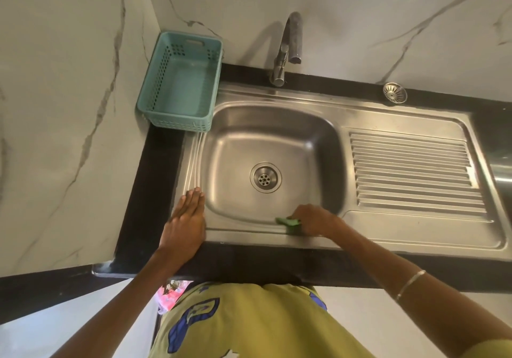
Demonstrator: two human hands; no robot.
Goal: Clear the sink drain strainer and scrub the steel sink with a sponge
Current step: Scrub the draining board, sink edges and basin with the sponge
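Right hand point(311, 220) grips green sponge point(288, 222) at steel sink point(277, 141) near rim; left hand point(185, 219) flat, spread on left rim; basin lies ahead.

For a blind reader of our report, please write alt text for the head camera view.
A person's right hand rubs a green sponge on the near rim of a steel sink, while the left hand rests flat on its left edge. The removed strainer lies behind the sink.
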